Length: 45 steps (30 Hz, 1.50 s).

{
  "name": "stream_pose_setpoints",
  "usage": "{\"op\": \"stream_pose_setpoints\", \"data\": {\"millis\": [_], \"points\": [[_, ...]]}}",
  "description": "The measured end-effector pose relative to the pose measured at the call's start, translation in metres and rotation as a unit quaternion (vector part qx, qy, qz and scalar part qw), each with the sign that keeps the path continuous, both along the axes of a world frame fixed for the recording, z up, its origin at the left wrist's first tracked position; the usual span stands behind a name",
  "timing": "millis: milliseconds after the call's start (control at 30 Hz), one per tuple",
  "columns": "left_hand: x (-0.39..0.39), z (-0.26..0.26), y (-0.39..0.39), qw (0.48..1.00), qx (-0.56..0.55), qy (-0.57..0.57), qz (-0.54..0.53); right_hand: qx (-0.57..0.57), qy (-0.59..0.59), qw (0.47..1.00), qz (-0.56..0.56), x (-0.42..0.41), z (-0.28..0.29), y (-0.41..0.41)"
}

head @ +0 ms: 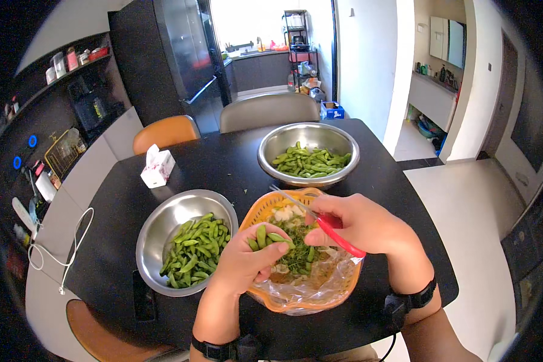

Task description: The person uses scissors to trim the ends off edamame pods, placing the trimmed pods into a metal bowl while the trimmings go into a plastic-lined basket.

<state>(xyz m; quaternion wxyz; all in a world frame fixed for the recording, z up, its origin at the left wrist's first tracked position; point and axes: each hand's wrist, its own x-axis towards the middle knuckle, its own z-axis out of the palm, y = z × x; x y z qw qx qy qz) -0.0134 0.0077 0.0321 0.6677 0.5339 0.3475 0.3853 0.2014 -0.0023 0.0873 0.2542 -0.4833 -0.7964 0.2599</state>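
Observation:
Several green edamame pods (263, 238) are held in my left hand (249, 260), above the near left side of an orange plastic basket (259, 211). My right hand (359, 224) grips red-handled scissors (332, 233), whose metal blades point up and left over the basket. A clear plastic bag (316, 285) lines the basket, with green trimmings (296, 253) and pale scraps inside. To the left, a steel bowl (151, 244) contains a heap of edamame pods (197, 253). Another steel bowl (269, 135), behind the basket, also has pods (312, 160) in it.
A tissue box (158, 168) stands at the back left of the black table (212, 163). Near the left bowl lies a dark phone (144, 298). Chairs (167, 133) stand around the table, and a white cable (72, 249) hangs over the cabinet at left.

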Motion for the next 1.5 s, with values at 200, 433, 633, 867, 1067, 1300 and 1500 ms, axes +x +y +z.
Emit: {"op": "stream_pose_setpoints", "data": {"millis": [200,433,633,867,1067,1300,1500], "points": [[-0.002,-0.009,0.003,0.999,0.016,-0.031,0.034,0.055,-0.042,0.997,0.046,-0.002,-0.007,0.002],[0.001,-0.008,0.004,0.99,-0.054,-0.121,0.056,0.106,-0.001,0.993,0.046,-0.006,-0.017,0.007],[-0.004,-0.01,0.007,0.968,-0.089,-0.237,0.001,0.099,-0.02,0.994,0.042,-0.014,-0.017,0.007],[0.004,-0.008,0.006,0.99,-0.025,-0.136,0.019,0.111,0.102,0.989,0.01,-0.021,-0.025,0.009],[0.006,-0.007,0.002,0.998,0.005,-0.044,0.035,0.022,0.111,0.993,0.038,-0.024,-0.034,0.014],[0.01,-0.006,0.0,0.999,0.016,-0.031,0.029,0.023,0.115,0.991,0.068,-0.024,-0.03,0.01],[0.01,-0.011,0.0,0.998,0.048,0.032,0.026,-0.006,0.162,0.984,0.074,-0.023,-0.029,0.009]]}}
